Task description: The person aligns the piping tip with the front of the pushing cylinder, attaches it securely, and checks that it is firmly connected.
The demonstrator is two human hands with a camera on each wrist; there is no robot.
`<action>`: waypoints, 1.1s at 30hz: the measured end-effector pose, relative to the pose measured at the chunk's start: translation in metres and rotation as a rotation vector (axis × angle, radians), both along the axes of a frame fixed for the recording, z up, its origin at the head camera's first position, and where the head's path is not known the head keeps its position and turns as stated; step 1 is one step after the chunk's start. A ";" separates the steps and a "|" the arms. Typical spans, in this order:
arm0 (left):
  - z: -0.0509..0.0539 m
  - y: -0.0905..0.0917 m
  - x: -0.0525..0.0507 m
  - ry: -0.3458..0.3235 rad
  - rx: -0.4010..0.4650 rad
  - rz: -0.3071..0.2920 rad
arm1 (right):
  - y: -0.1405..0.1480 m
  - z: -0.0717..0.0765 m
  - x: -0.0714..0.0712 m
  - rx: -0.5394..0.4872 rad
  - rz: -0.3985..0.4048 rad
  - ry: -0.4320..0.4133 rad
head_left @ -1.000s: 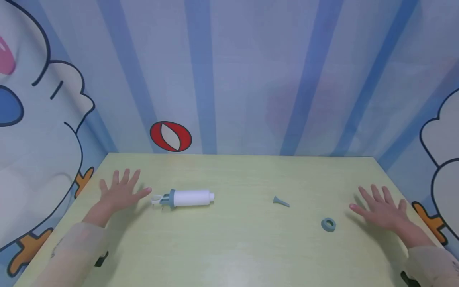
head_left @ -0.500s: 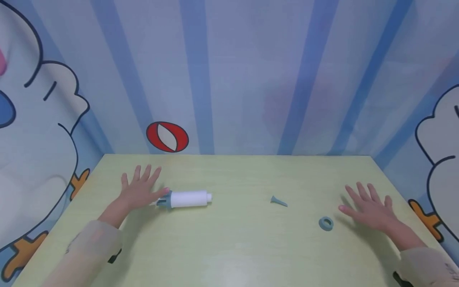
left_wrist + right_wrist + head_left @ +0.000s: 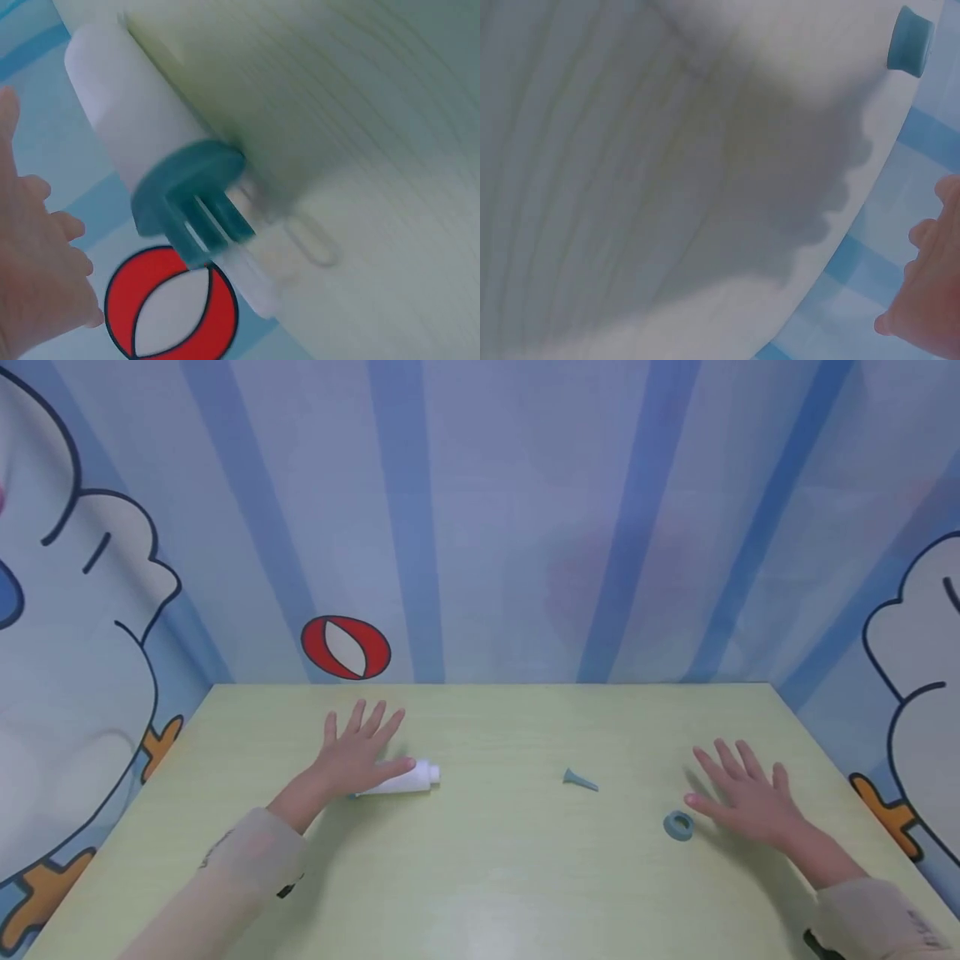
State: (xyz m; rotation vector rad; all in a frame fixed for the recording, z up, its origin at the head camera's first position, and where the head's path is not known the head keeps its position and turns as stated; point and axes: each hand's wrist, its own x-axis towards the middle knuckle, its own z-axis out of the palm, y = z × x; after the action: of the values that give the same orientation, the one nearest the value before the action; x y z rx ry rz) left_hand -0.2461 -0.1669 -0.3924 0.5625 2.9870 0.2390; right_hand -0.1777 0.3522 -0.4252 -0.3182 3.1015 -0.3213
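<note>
A white icing syringe (image 3: 401, 778) lies on its side on the table, left of the middle. Its teal flanged end (image 3: 187, 191) and pale plunger loop show in the left wrist view, while the left hand covers that end in the head view. Fingers spread, my left hand (image 3: 352, 764) hovers over the syringe and does not grip it. On the right, my right hand (image 3: 750, 802) is also spread above the table, holding nothing. Just left of its thumb lies a teal ring (image 3: 678, 826). A small teal cone-shaped nozzle (image 3: 580, 780) lies between the syringe and the ring.
The pale yellow table (image 3: 495, 860) ends at a far edge against a blue striped backdrop (image 3: 510, 527). White cartoon figures are printed on both sides, and a red and white ball (image 3: 346, 647) is printed low on the backdrop.
My left hand has moved rightward from beside the syringe to over it, fingers still spread. The right hand has shifted left, closer to the ring. The view has turned slightly.
</note>
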 end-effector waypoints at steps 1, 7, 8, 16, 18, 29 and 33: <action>-0.001 0.004 0.000 0.005 -0.005 -0.014 | -0.001 -0.001 0.000 -0.002 0.005 0.009; -0.003 0.031 0.002 0.015 0.004 -0.095 | -0.009 -0.007 0.000 -0.007 0.022 0.032; -0.003 0.036 0.002 0.016 0.002 -0.107 | -0.010 -0.008 0.001 -0.007 0.025 0.032; -0.005 0.071 0.002 0.010 -0.016 -0.182 | -0.023 -0.011 0.002 0.003 0.066 0.035; -0.006 0.079 0.002 0.018 -0.026 -0.214 | -0.026 -0.011 0.002 0.006 0.073 0.033; -0.012 0.123 0.001 0.113 -0.022 -0.361 | -0.030 -0.014 0.007 0.007 0.113 0.033; -0.015 0.137 0.001 0.110 0.006 -0.384 | -0.033 -0.011 0.010 0.003 0.149 0.059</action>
State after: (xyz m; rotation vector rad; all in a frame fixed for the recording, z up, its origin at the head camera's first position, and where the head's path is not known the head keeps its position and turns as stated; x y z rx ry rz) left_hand -0.2454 -0.0297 -0.4071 1.1629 2.8981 0.1903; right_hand -0.1677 0.3188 -0.4359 -0.5654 3.1111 -0.3089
